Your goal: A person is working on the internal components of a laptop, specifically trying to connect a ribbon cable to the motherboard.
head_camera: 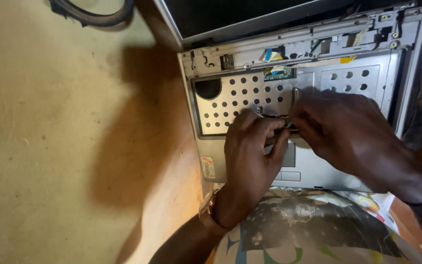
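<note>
Laptop point(221, 161) under both hands, left point(250, 151), right point(343, 132), fingertips meeting mid-chassis

laptop point(308, 63): lid cut off at top | black cable point(94, 14): cropped | fingertips point(282, 128): held part hidden

A silver laptop point(250, 93), keyboard removed and perforated metal plate bared, lies open with a small dark part point(280, 119) at its middle.

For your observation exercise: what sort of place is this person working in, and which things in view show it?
Probably an informal repair spot, not a fitted workshop. A silver laptop with its keyboard removed lies on a rough tan surface, the left hand and right hand work at its perforated metal plate, and patterned cloth lies beneath.
</note>
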